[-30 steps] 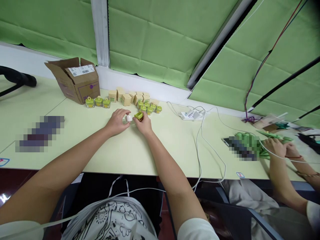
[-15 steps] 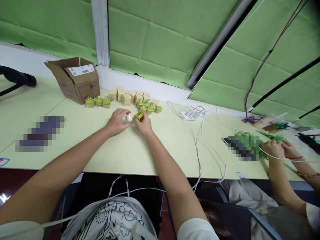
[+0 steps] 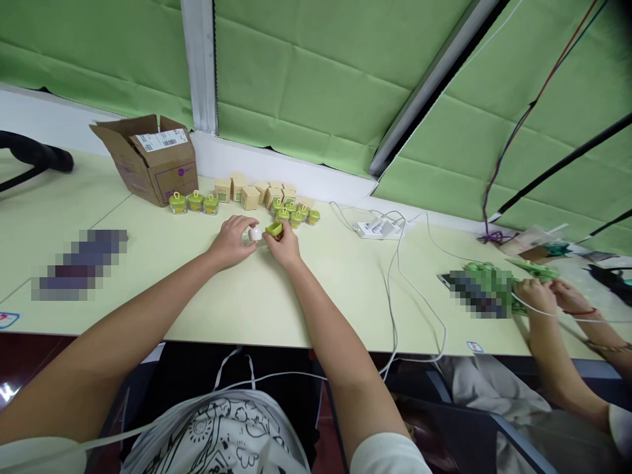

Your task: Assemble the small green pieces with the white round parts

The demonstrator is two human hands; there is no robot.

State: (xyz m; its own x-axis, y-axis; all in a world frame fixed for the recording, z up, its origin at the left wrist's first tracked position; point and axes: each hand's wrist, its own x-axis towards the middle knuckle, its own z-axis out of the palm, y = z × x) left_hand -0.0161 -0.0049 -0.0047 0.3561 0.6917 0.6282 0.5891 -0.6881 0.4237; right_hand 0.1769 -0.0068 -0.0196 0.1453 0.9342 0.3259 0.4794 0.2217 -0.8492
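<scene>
Both arms reached forward over the table (image 3: 207, 309); left hand (image 3: 231, 240) pinched a smooth white rounded piece (image 3: 255, 233), right hand (image 3: 285, 247) gripped a glossy green cap (image 3: 274, 229).

Co-worker's hands (image 3: 536, 296) shifted slightly toward grip on white piece (image 3: 255, 233) and green cap (image 3: 274, 229), along green strips (image 3: 530, 268) far right of it.

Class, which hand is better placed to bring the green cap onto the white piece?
Right, probably: the right hand holds the green cap, close beside the white piece in the left hand.
</scene>
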